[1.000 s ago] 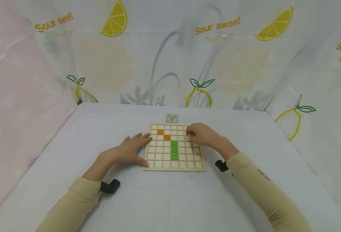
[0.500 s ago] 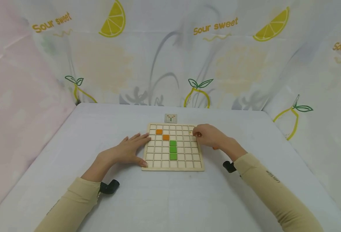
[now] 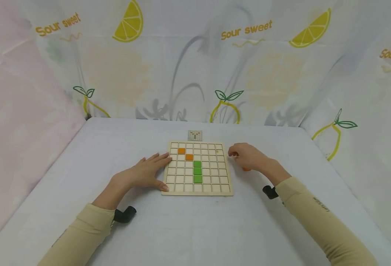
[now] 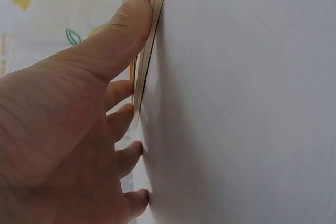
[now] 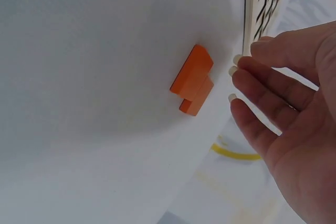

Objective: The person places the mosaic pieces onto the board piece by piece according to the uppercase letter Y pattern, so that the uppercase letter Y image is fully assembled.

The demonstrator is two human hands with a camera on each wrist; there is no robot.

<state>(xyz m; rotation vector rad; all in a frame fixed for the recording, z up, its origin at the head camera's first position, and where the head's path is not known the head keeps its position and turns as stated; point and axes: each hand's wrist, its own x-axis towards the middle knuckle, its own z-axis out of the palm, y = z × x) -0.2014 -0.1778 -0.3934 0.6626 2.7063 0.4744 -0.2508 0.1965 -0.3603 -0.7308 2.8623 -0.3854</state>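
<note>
A square wooden board (image 3: 212,193) with a grid of cells lies on the table. Two orange tiles (image 3: 181,151) sit diagonally on it, and several green tiles (image 3: 197,171) form a column below them. My left hand (image 3: 145,171) rests along the board's left edge with fingers spread; in the left wrist view the thumb (image 4: 126,30) lies over the rim. Off the board's right side is my right hand (image 3: 248,156), its fingers loosely bent and holding nothing. Two loose orange tiles (image 5: 193,74) lie close to its fingertips in the right wrist view, mostly hidden from the head view.
Beyond the board's far edge lies a small card (image 3: 195,135) printed with a coloured grid pattern. A white cloth covers the table (image 3: 188,229). Curtains with lemon prints (image 3: 225,105) hang behind and at both sides. Black wrist cameras (image 3: 125,214) jut out near both sleeves.
My right hand has moved right, from over the board's upper right cells to beyond its right edge. The left hand stays at the board. The tiles on the board look the same.
</note>
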